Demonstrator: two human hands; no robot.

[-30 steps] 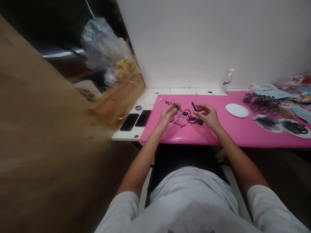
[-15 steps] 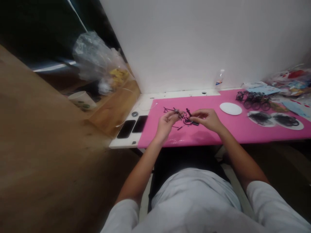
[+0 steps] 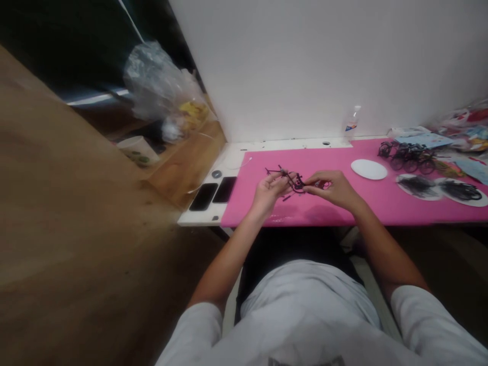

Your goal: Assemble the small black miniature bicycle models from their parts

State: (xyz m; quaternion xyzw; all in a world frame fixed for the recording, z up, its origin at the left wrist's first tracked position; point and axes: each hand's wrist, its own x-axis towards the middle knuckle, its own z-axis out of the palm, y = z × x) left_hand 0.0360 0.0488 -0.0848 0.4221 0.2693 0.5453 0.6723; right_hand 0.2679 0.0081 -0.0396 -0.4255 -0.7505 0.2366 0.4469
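Observation:
My left hand (image 3: 268, 191) holds a thin black frame (image 3: 292, 181), which looks like a toy bicycle frame, its forked end sticking out past the fingers at the upper left. Against the frame's right end, my right hand (image 3: 331, 187) pinches a small black part (image 3: 300, 181). The two pieces meet or overlap between my hands; whether they are joined I cannot tell. Under and around the fingers, small loose black pieces (image 3: 286, 199) lie on the pink mat (image 3: 244, 203), partly hidden by my hands.
A white plate (image 3: 369, 169) lies right of my hands. Beyond it stand several black wheeled models (image 3: 407, 156), with two plates of black parts (image 3: 418, 186) in front. Two dark phones (image 3: 203, 197) rest at the left. A clear bottle (image 3: 352, 122) stands by the wall.
My right hand has brought its black part left and down against the frame in my left hand. The black part stood upright, apart from the frame, before. The view has shifted slightly.

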